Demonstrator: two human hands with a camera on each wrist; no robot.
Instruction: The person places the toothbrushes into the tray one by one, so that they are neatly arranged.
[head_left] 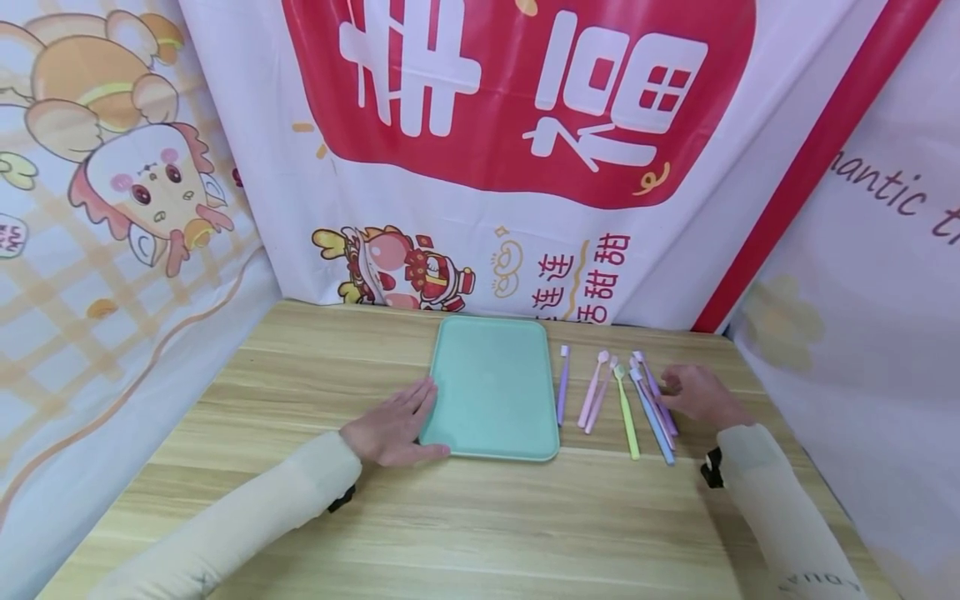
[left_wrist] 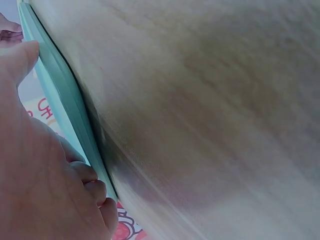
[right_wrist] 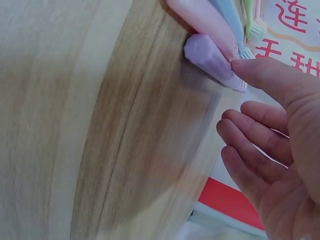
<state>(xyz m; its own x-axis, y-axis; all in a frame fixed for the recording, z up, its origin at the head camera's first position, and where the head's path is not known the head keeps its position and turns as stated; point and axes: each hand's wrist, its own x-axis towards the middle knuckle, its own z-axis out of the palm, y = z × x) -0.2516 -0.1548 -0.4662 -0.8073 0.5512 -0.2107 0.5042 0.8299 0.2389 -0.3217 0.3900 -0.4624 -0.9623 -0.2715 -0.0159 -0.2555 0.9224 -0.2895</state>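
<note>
My left hand lies against the left edge of a mint-green tray, fingers extended along the side and thumb at the near corner. The left wrist view shows the thumb and fingertips at the tray's rim. At the right, my right hand is beside a cluster of toothbrushes. Its thumb tip overlaps a purple toothbrush in the right wrist view, while the other fingers bend loosely apart from it. A pink toothbrush and a blue toothbrush lie alongside the purple one.
Between tray and cluster lie another purple toothbrush, two pink toothbrushes and a yellow-green toothbrush. All are on a wood-grain table. A printed cloth hangs behind it, with more cloth at both sides.
</note>
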